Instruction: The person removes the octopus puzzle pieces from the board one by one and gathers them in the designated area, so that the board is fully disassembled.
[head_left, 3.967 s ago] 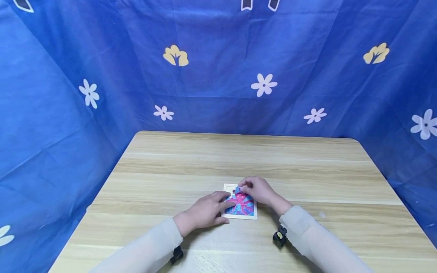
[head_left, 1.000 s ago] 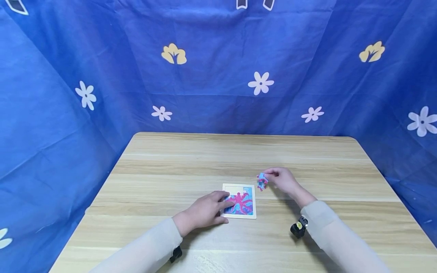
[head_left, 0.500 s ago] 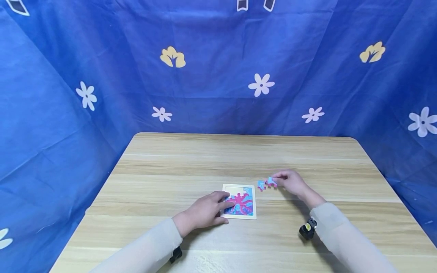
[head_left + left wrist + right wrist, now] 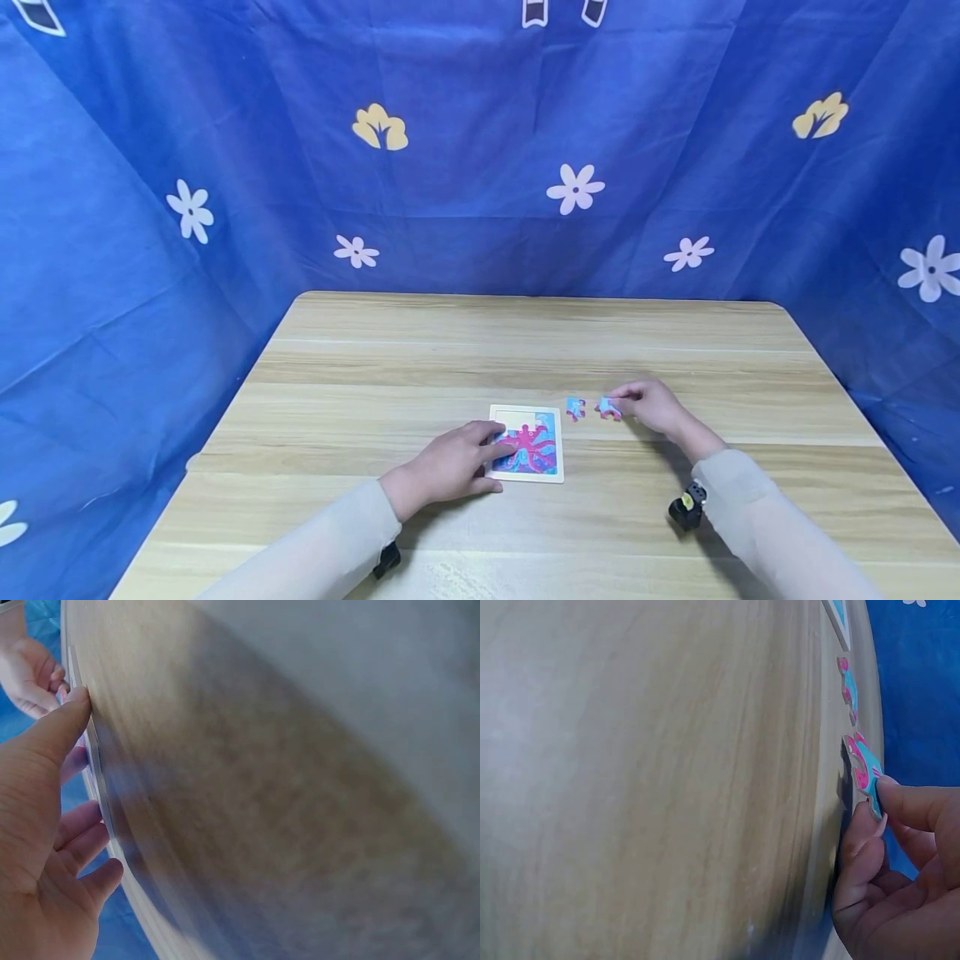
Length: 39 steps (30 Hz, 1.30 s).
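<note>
A white-framed jigsaw puzzle tray (image 4: 528,477) with a pink octopus picture lies on the table, its upper left recess bare. My left hand (image 4: 457,461) rests on the tray's left side, fingers spread over the picture. In the left wrist view the thumb (image 4: 64,724) lies along the tray's edge. Right of the tray, my right hand (image 4: 652,407) pinches a blue and pink puzzle piece (image 4: 608,408) between thumb and fingers. In the right wrist view this piece (image 4: 867,769) is tilted just over the tabletop. A second puzzle piece (image 4: 575,407) lies between it and the tray.
The wood-grain table (image 4: 360,367) reaches back to a blue curtain (image 4: 465,167) with flower prints, which also hangs at both sides. A black wrist camera (image 4: 687,507) sits under the right sleeve, another (image 4: 387,560) under the left.
My right hand has gone from the tray's top edge out to the right. Over the last second it has drawn the pinched piece away from the second one. The left hand has stayed put.
</note>
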Available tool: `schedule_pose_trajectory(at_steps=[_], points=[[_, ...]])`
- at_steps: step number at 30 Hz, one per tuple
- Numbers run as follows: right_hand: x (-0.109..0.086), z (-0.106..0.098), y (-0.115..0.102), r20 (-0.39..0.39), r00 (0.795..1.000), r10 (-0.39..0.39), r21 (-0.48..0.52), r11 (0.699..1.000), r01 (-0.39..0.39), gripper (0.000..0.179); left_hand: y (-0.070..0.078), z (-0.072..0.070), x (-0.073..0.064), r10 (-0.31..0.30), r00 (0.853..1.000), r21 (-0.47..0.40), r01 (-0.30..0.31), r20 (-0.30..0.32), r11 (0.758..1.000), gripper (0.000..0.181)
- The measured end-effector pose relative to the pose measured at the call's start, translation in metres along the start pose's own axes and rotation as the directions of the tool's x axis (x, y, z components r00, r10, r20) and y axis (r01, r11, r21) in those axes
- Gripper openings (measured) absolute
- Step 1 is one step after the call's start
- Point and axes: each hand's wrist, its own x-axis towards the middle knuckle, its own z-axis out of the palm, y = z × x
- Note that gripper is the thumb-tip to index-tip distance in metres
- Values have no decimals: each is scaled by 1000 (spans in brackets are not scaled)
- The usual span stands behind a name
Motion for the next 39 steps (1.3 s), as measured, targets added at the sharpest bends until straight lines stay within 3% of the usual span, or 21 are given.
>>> schedule_pose_trajectory(at_steps=[13, 39], points=[[0, 6, 1, -78, 992, -103, -238, 968, 82, 11, 0, 0, 0, 1, 1000, 6, -1, 1, 1000, 58], [-3, 12, -2, -141, 986, -89, -201, 978, 59, 14, 1, 5, -2, -9, 1000, -12, 9, -15, 1000, 57]])
